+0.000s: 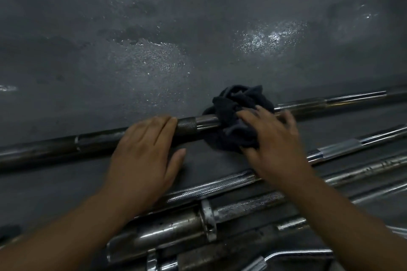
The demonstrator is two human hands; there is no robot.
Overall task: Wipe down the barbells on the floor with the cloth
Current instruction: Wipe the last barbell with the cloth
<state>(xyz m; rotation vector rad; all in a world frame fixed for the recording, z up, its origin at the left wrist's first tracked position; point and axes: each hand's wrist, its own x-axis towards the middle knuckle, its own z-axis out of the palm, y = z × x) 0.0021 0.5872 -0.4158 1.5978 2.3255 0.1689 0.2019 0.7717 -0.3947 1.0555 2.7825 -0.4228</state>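
Both hands rest on the farthest barbell (204, 122): left hand (143, 156) flat, fingers straight and together, gripping nothing; right hand (275, 145), motion-blurred, presses splayed fingers onto the dark cloth (235, 112) bunched round the shaft; both bar ends run out of view; nearer barbells (220, 187) crowd below; grey floor (154, 39) glistens patchily.

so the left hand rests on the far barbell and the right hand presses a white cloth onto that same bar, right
Not quite. The cloth is dark, near black, not white, as the head view shows. The rest holds: the left hand rests on the far barbell, and the right hand presses the cloth onto that same bar.
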